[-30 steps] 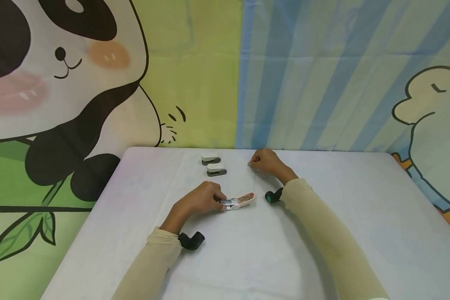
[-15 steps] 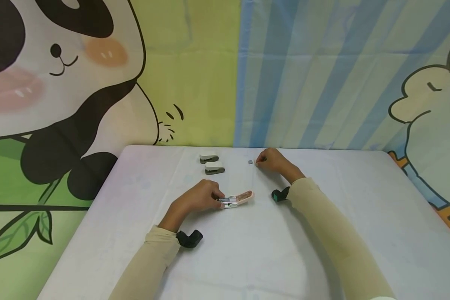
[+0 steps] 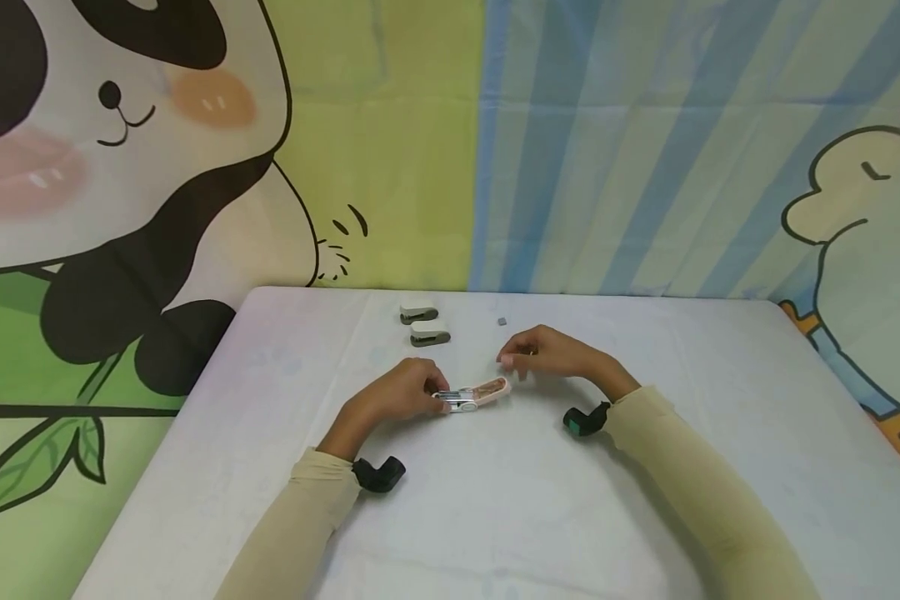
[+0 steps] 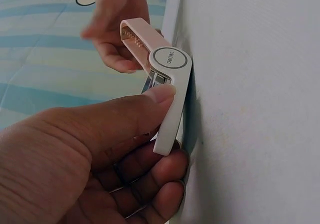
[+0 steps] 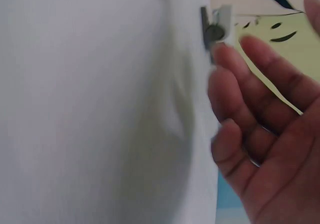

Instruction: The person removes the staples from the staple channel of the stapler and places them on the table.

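A small pink and white stapler (image 3: 487,392) lies on the table with its pink top swung up, the metal inside showing. My left hand (image 3: 405,389) pinches its white base end between thumb and fingers. In the left wrist view the round hinge of the stapler (image 4: 171,58) faces the camera. Just beyond the raised top, my right hand (image 3: 543,352) hovers with loosely bent fingers and holds nothing; its palm shows in the right wrist view. A tiny grey piece (image 3: 502,321), too small to identify, lies behind the right hand.
Two more small staplers, white above and grey below, stand at the back: one stapler (image 3: 418,314) behind the other stapler (image 3: 430,335). A white cloth covers the table (image 3: 540,517). A printed curtain (image 3: 615,167) hangs along the table's far edge.
My right hand has left the tiny grey piece at the back, first moving right, then towards me and the stapler, its fingers loosening. My left hand keeps its pinch on the stapler.
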### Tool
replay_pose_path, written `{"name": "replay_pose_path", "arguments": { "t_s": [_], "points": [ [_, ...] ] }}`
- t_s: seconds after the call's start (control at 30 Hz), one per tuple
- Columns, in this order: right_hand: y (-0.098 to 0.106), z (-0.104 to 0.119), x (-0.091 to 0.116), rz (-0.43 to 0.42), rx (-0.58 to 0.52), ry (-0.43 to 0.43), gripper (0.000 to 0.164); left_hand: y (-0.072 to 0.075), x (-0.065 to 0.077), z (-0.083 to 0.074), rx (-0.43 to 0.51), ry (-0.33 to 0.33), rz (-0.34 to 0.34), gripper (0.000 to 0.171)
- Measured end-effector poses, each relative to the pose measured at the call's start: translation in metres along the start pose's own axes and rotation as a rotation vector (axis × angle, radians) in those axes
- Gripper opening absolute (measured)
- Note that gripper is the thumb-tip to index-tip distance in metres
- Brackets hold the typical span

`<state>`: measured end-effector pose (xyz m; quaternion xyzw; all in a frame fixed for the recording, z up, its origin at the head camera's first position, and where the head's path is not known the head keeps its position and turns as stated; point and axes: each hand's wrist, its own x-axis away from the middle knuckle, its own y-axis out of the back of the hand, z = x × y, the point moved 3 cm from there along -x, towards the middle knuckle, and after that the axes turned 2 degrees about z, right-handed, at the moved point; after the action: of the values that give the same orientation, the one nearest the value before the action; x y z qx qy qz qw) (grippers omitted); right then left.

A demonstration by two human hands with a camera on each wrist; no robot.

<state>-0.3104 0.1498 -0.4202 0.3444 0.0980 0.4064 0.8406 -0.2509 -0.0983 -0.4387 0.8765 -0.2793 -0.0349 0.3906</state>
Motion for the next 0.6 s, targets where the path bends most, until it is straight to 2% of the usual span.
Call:
{"name": "replay_pose_path", "arguments": {
  "t_s": [0.1, 0.2, 0.37, 0.6],
  "points": [
    [-0.007, 0.009, 0.004, 0.105, -0.068, 0.030, 0.034, 0.000, 0.000, 0.000, 0.001, -0.004, -0.008, 0.016],
    [-0.012, 0.015, 0.006, 0.155, -0.064, 0.060, 0.034, 0.000, -0.001, 0.000, -0.002, -0.017, -0.014, 0.017],
    [-0.016, 0.019, 0.006, 0.148, -0.016, 0.086, 0.025, -0.001, -0.002, -0.001, 0.001, -0.031, -0.025, 0.017],
    [-0.013, 0.023, 0.010, 0.116, 0.052, 0.097, 0.024, -0.003, -0.002, -0.004, -0.001, -0.050, -0.016, 0.016]
  ]
}}
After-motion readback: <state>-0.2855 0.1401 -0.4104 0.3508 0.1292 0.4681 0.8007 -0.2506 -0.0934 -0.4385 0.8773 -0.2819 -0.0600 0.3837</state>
